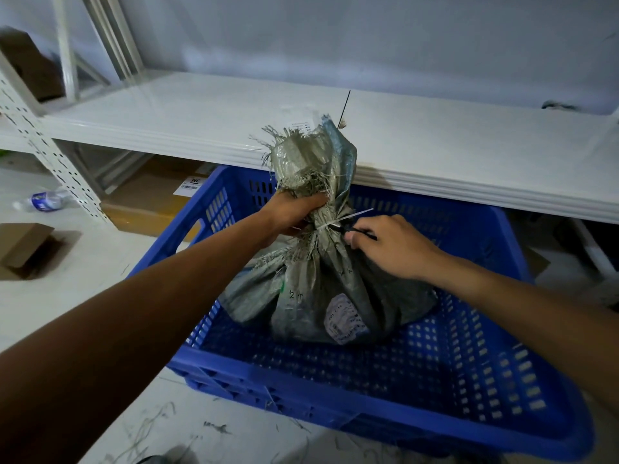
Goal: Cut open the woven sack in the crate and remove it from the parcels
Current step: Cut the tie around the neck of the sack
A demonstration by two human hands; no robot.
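A grey-green woven sack [321, 289] stands upright in a blue perforated plastic crate [368, 403]. Its neck is bunched and bound by a white zip tie [338, 223], with the frayed top flaring above. My left hand [294, 212] is closed around the neck just above the tie. Right beside the tie, my right hand [392, 246] pinches a thin dark tool [360, 233] whose tip touches the tie. A round label is stuck low on the sack. The parcels inside are hidden.
A white metal shelf [201, 118] runs behind the crate at sack-top height. Cardboard boxes [150, 202] lie under it, a small open box [23, 249] and a plastic bottle [47, 199] on the floor at left. Loose fibres litter the floor in front.
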